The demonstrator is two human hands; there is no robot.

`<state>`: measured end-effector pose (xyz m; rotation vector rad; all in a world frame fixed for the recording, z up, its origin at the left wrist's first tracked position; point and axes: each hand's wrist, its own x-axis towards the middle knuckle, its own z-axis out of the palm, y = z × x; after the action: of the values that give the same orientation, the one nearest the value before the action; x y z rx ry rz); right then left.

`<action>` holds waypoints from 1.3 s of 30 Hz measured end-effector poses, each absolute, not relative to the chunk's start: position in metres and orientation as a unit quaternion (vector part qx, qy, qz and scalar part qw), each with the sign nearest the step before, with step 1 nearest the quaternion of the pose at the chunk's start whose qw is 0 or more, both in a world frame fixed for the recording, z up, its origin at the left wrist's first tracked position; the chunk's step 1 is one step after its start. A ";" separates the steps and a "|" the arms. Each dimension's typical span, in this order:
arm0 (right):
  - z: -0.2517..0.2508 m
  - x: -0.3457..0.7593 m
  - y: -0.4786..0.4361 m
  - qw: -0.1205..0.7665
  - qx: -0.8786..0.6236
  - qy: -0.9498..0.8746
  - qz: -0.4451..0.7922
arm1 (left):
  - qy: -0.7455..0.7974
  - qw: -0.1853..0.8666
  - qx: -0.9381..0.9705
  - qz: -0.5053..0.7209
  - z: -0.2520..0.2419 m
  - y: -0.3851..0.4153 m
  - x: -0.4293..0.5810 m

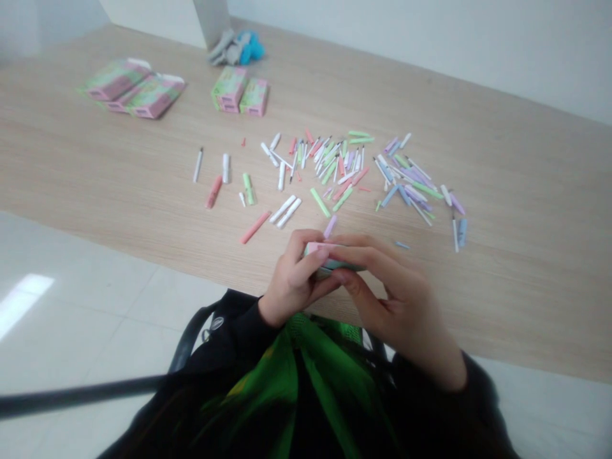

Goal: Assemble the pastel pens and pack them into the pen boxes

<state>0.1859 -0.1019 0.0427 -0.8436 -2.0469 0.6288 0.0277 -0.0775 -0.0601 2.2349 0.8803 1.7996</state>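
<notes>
A small pink and green cardboard box [348,260] is held between both hands near the table's front edge. My left hand [299,271] wraps round its left end, thumb on top. Fingers of my right hand [389,280] lie along the top and far side, with the thumb at the near edge, so much of the box is hidden. Just beyond the fingers lies a purple pen part [330,226]. Farther off, a heap of pen parts [329,159] in white, green, red and purple is spread out, with a second heap [411,182] to its right.
Flattened-looking pink and green boxes [153,95] lie at the back left. Two more small boxes [229,89] stand right of them, before grey and blue gloves [239,48]. Loose caps and a red pen barrel [255,227] lie at left on the wooden table [526,255].
</notes>
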 end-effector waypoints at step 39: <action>0.006 0.193 -0.099 0.520 -0.392 -0.664 0.367 | 0.363 0.134 0.684 0.619 -0.029 -0.078 0.026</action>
<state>0.1933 -0.0993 0.0056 -0.9404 -1.5915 0.8791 0.0262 -0.0779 -0.0295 1.9822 1.0539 1.7941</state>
